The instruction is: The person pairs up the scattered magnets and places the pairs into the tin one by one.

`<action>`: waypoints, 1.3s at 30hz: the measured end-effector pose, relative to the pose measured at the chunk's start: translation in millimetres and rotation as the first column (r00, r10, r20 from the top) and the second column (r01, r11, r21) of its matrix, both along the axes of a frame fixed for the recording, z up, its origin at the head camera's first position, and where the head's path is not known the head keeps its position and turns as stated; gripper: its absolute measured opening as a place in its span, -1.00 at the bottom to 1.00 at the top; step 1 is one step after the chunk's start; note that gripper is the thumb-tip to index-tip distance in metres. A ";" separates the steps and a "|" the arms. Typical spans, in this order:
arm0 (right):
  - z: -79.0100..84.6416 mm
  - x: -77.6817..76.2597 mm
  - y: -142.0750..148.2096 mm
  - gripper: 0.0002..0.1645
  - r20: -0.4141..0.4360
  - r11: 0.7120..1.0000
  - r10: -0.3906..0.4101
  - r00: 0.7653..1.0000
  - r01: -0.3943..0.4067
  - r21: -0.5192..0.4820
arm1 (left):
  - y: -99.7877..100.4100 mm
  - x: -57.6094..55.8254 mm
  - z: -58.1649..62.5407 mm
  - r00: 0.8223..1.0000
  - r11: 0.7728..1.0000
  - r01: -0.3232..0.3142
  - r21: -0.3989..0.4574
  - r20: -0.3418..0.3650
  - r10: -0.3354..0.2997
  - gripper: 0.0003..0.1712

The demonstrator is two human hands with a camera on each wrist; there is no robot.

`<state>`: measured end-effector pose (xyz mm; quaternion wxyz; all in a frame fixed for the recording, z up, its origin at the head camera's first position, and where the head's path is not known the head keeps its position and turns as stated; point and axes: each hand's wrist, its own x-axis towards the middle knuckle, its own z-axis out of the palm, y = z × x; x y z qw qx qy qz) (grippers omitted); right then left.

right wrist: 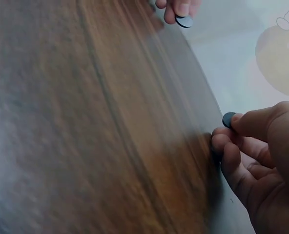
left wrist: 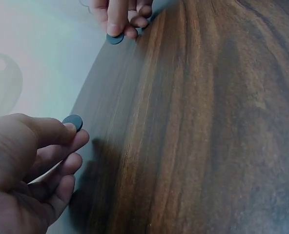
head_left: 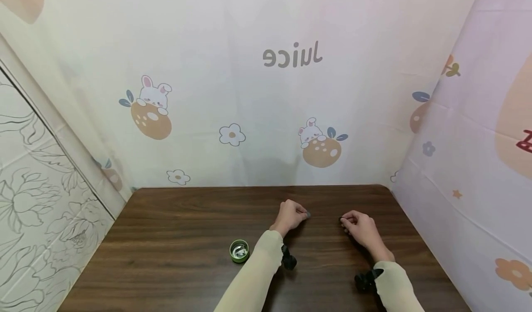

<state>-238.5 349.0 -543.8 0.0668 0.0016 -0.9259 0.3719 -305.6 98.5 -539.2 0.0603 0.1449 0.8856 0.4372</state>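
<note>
My left hand [head_left: 289,216] pinches a small dark round disc [left wrist: 74,121] between thumb and forefinger, a little above the brown table. A second disc of like size and colour [right wrist: 228,120] is pinched by my right hand [head_left: 362,230], to the right and apart from the first. In the right wrist view, the left hand's disc [right wrist: 184,21] catches a pale sheen on its face. On both hands the other fingers are curled loosely beneath. What kind of discs these are, I cannot tell.
Left of my left forearm a small round green tin [head_left: 233,256] stands uncovered on the wood-grain table [head_left: 174,275], with shiny silvery things inside. Behind the table hangs a pale printed curtain [head_left: 199,95]. Another printed cloth [head_left: 469,155] borders the right side.
</note>
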 end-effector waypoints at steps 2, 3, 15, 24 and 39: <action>-0.4 0.6 -2.4 -0.81 -0.009 1.000 0.011 1.000 -0.011 -0.016 | 0.0 0.6 -0.5 1.000 1.000 0.000 0.005 0.001 0.000 -0.92; -0.7 0.7 -3.6 -0.81 -0.012 1.000 0.016 1.000 -0.017 -0.023 | -0.1 1.0 -0.6 1.000 1.000 0.001 0.008 -0.001 -0.001 -0.92; -2.7 -1.9 -22.5 -0.85 0.008 0.995 0.046 0.999 -0.046 -0.085 | 0.0 6.4 -3.5 0.999 0.999 0.038 0.019 0.011 -0.038 -0.92; -5.5 -5.0 -36.1 -0.88 0.024 0.993 0.083 0.996 -0.080 -0.088 | 0.2 3.9 -7.1 0.999 0.999 0.037 0.014 -0.003 -0.037 -0.93; -5.7 -12.1 -56.3 -0.93 0.010 0.983 0.140 0.990 -0.138 -0.125 | -1.5 1.4 -8.1 0.998 0.998 0.058 0.009 -0.013 -0.058 -0.94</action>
